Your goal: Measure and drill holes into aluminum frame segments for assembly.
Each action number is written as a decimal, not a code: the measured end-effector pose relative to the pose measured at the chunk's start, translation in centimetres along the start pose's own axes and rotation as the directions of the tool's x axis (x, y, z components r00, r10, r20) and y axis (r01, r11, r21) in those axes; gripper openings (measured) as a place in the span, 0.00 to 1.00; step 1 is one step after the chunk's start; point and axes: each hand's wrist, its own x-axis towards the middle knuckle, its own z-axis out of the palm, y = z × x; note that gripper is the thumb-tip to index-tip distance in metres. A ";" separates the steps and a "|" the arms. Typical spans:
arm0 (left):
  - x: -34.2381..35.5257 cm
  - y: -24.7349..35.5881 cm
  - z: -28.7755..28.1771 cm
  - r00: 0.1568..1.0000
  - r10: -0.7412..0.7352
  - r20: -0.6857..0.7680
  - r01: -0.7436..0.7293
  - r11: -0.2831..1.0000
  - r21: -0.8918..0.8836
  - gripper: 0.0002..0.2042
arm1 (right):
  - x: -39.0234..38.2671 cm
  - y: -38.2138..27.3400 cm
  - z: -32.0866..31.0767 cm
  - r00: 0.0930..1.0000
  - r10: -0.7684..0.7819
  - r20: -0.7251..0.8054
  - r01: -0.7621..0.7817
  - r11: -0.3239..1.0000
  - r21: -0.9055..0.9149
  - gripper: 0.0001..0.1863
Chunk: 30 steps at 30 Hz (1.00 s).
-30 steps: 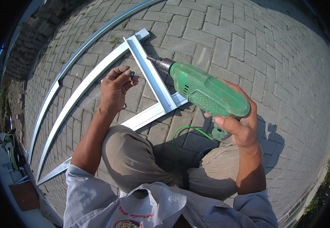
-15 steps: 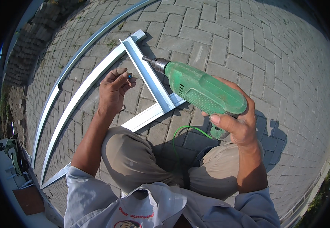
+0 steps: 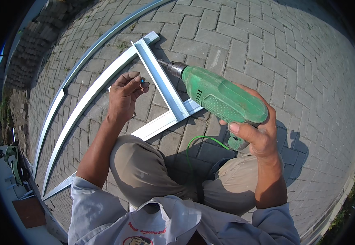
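My right hand (image 3: 262, 132) grips the green power drill (image 3: 222, 94) by its handle and the back of its body. The drill points to the upper left, its chuck (image 3: 176, 68) and short bit just right of a silver metal channel (image 3: 161, 79). Between thumb and fingertips, my left hand (image 3: 124, 93) pinches a small blue piece (image 3: 142, 81), too small to make out fully. That hand is left of the channel, apart from it. The channel lies across a long silver rail (image 3: 88, 93) at its far end and a second silver profile (image 3: 157, 125) at its near end.
Another long rail (image 3: 65, 87) lies further left on the grey paving (image 3: 243, 45). A green cord (image 3: 204, 136) runs below the drill. Stacked pavers (image 3: 34, 53) stand at the far left; a dark green machine (image 3: 14, 163) and a brown board (image 3: 29, 212) are at the lower left.
The view has shifted slightly. Both hands appear a little further right in the picture, with the drill and small blue piece still held.
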 end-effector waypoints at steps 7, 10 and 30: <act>0.0 0.1 -0.2 1.000 0.009 -0.001 -0.009 1.000 -0.012 0.08 | 0.2 0.0 -0.1 1.000 -0.015 -0.004 0.015 1.000 0.003 0.42; 0.0 0.0 -0.2 1.000 0.018 0.008 -0.018 1.000 -0.021 0.08 | 0.2 0.1 0.0 1.000 -0.014 -0.006 0.014 1.000 0.000 0.42; -0.2 0.0 -1.0 0.999 0.036 0.011 -0.035 0.999 -0.040 0.08 | 0.2 0.2 0.4 1.000 -0.004 -0.004 0.004 1.000 0.020 0.41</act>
